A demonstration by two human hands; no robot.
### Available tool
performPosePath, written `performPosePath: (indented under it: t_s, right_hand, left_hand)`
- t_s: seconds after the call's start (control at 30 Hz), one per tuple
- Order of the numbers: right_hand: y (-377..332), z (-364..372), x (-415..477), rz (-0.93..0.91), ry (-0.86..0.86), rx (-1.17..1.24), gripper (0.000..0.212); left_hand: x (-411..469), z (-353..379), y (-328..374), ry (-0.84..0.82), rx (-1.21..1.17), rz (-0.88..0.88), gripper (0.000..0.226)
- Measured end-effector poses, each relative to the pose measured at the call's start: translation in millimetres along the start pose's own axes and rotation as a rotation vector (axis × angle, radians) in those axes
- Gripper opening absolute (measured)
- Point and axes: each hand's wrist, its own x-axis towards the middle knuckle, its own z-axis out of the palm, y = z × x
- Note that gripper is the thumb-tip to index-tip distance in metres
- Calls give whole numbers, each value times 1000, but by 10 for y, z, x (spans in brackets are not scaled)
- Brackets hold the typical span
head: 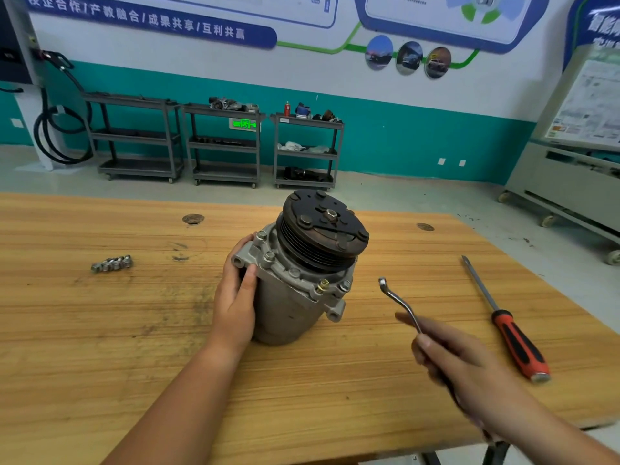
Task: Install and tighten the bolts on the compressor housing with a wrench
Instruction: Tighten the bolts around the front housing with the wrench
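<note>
Right hand (449,357), near right: fingers curled round offset ring wrench (397,302), its head apart from the compressor housing (288,307). Left hand (235,303): clasps housing's left side; housing stands mid-table (100,330), pulley uppermost. Screwdriver (513,330), right. Loose bolts (112,264), left. Carts (223,146), far.

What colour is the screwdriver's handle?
The screwdriver handle is red with black panels, clearest in the head view.
</note>
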Motion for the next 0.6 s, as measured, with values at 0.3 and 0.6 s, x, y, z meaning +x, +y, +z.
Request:
performPosePath:
  t_s: [0.3, 0.6]
  right_hand:
    - [-484, -254, 540, -466, -168, -868, 43]
    - [-664, -324, 943, -439, -356, -1051, 33]
  left_hand:
    - [6, 2, -6, 5, 27, 5, 33]
    - [-6, 5, 18, 18, 24, 13, 30]
